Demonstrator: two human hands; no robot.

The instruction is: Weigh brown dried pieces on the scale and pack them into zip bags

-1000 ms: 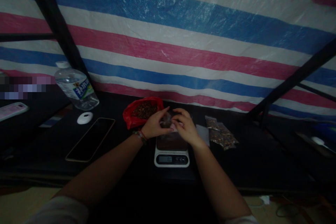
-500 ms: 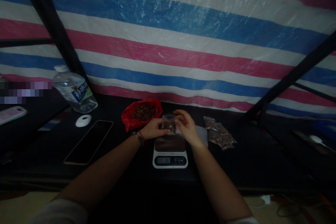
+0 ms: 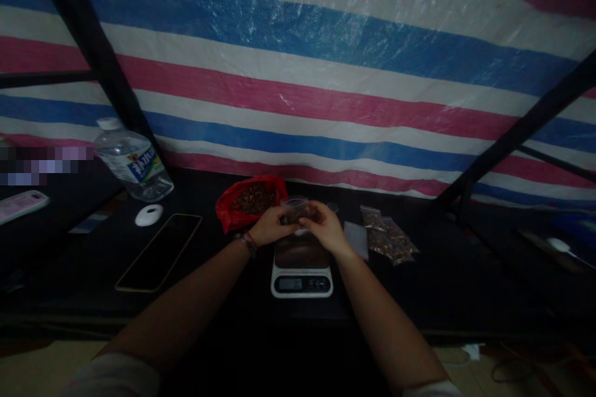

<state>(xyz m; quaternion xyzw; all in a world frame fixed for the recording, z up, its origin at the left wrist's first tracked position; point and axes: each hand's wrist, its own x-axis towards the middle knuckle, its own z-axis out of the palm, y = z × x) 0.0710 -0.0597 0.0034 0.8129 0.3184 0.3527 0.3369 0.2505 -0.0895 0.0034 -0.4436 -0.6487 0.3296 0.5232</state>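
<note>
Between my two hands, above the kitchen scale, is a small clear zip bag (image 3: 293, 214) with dark brown bits inside; its top edge looks rounded. My left hand (image 3: 271, 227) grips the bag's left side, fingers closed. From the right, my right hand (image 3: 325, 227) pinches the other side. The digital scale (image 3: 302, 254) has a dark plate and a white front with a display whose digits I cannot read. Behind my left hand, a red plastic bag (image 3: 228, 216) lies open, full of brown dried pieces.
Several filled zip bags (image 3: 393, 240) lie right of the scale, beside flat, pale empty bags (image 3: 356, 240). A small clear round item (image 3: 332, 206) is behind my right hand. Leftward are a phone (image 3: 159, 253), a white oval object (image 3: 149, 215) and a large bottle (image 3: 133, 164). Striped sheeting (image 3: 298, 99) hangs behind.
My right hand's fingers, raised and spread before, now curl down around the bag. The bag's top has gone from flat to rounded.
</note>
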